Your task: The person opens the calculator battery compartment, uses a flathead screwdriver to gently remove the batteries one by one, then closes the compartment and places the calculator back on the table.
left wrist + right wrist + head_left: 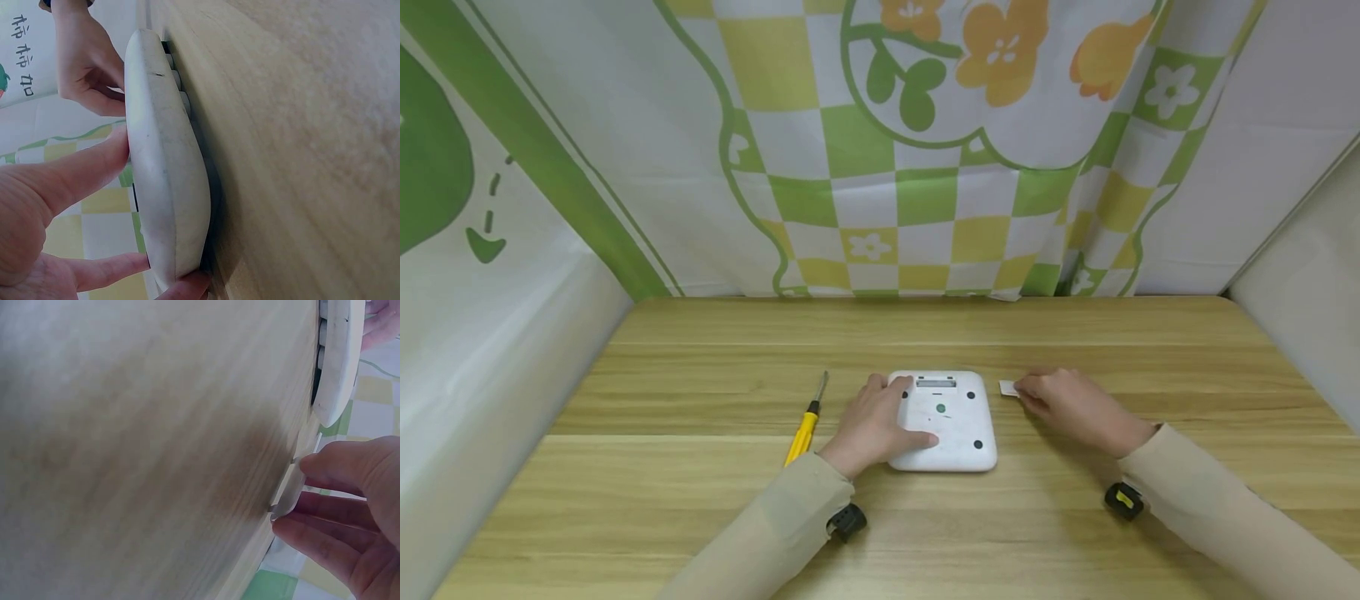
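Note:
A white device (951, 425) lies underside up on the table, its rectangular slot (936, 384) uncovered near the far edge. My left hand (874, 427) rests on its left part; in the left wrist view the thumb and one finger touch the upper face of the device (165, 169) and another finger lies against its end. To the right, my right hand (1075, 408) pinches a small white cover (1008, 388) between thumb and fingers, low over the table and apart from the device. The right wrist view shows small tabs on this cover (292, 490) and the hand (356, 512).
A screwdriver with a yellow handle (802, 435) lies left of my left hand, its tip pointing away. The wooden table (700, 508) ends at the back against a green, yellow and white patterned curtain (865, 200).

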A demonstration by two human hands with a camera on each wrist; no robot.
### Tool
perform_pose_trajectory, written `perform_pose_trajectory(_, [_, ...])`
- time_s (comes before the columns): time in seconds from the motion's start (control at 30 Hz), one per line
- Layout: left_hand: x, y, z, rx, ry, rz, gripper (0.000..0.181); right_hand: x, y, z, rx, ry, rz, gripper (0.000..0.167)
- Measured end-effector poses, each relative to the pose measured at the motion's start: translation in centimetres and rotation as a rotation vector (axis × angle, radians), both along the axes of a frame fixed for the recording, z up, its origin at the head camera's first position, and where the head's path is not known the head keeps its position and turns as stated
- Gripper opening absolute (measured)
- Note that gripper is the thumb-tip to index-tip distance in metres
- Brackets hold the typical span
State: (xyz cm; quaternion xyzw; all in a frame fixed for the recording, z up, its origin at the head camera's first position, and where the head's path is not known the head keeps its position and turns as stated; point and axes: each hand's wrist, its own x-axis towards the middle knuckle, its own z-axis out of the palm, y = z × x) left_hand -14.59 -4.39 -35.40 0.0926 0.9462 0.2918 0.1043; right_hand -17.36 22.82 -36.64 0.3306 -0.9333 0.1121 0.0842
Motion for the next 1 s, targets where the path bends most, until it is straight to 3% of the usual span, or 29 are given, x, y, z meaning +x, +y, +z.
perform_pose_trajectory(1.0, [0.01, 0.0, -0.05, 0.012, -0.009, 0.002, 0.081, 0.06, 0.04, -0.77, 0.038, 0.073, 0.009, 0.009])
